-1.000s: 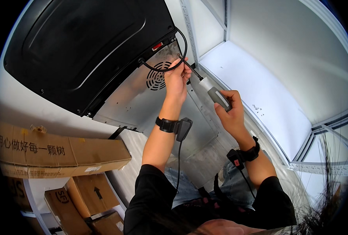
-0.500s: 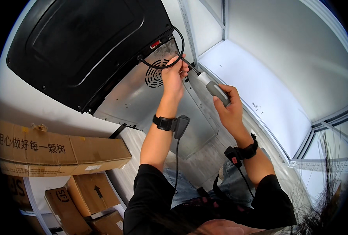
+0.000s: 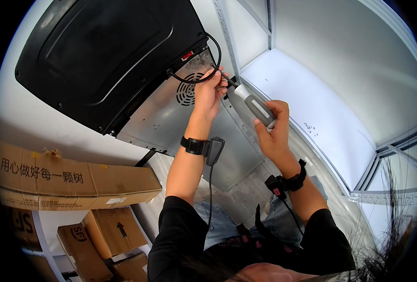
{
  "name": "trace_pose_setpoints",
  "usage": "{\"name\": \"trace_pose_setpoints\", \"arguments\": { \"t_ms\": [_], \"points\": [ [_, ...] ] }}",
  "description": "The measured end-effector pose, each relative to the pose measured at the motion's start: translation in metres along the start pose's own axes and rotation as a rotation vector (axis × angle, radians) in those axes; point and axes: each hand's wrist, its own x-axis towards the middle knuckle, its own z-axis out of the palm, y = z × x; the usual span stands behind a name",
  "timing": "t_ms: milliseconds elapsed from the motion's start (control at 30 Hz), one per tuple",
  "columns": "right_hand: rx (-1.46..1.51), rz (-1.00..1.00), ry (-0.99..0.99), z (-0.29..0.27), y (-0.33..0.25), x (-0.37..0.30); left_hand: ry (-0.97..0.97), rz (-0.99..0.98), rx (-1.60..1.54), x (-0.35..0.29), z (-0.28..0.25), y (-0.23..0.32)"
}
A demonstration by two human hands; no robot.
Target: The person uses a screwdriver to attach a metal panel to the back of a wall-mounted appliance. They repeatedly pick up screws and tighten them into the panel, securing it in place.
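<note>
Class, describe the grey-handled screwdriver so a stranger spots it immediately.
Start at the large black panel, upper left, then the silver metal sheet below. Right of its round vent, the right hand holds the grey-handled screwdriver. Unlike the looping black cable, its dark shaft is straight.

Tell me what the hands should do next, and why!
Perhaps twist the grey-and-white screwdriver slightly: the right hand grips its handle, the left hand is at its dark shaft, and it points toward the silver metal panel.
</note>
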Motion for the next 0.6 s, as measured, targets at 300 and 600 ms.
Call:
{"name": "trace_pose_setpoints", "arguments": {
  "t_ms": [300,600],
  "points": [
    [-0.042,0.257,0.108,0.008,-0.006,-0.005,-0.136,-0.060,-0.065,-0.006,0.003,0.001],
    [-0.236,-0.181,0.181,0.013,0.000,-0.001,-0.062,-0.040,-0.046,-0.003,0.004,-0.003]
  ]
}}
